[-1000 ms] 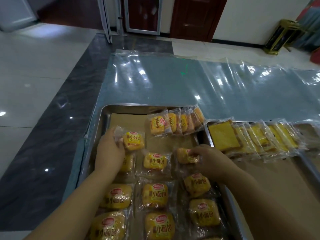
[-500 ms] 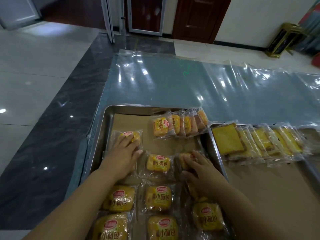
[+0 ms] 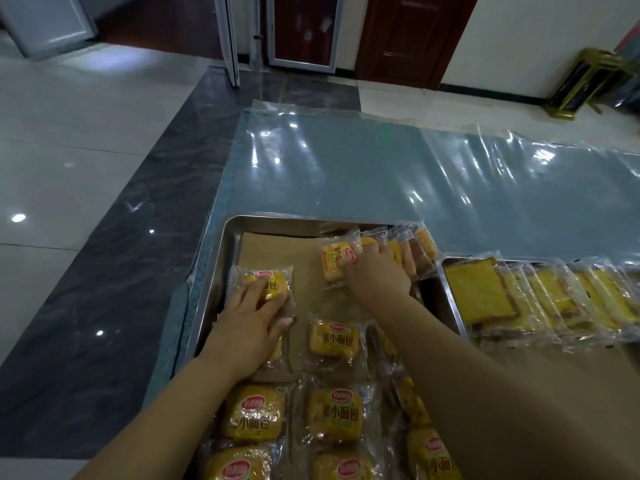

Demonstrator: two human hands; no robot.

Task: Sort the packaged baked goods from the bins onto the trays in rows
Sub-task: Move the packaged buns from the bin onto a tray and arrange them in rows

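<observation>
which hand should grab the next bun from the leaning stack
Right: the right hand grips the leaning stack, while the left hand lies flat on a bun packet at the tray's left.

Two hands are in view, the left hand [image 3: 254, 320] and the right hand [image 3: 377, 275]. There are two metal trays: the first tray [image 3: 211, 292] under both hands, the second tray [image 3: 456, 308] just right of the right hand. Ten flat bun packets [image 3: 332, 339] can be counted under the left hand and between the wrists and forearms, some half hidden. About five leaning packets [image 3: 334, 261] stand at the right fingertips. At least five cake-slice packets [image 3: 478, 292] overlap beyond the right hand's right side.
</observation>
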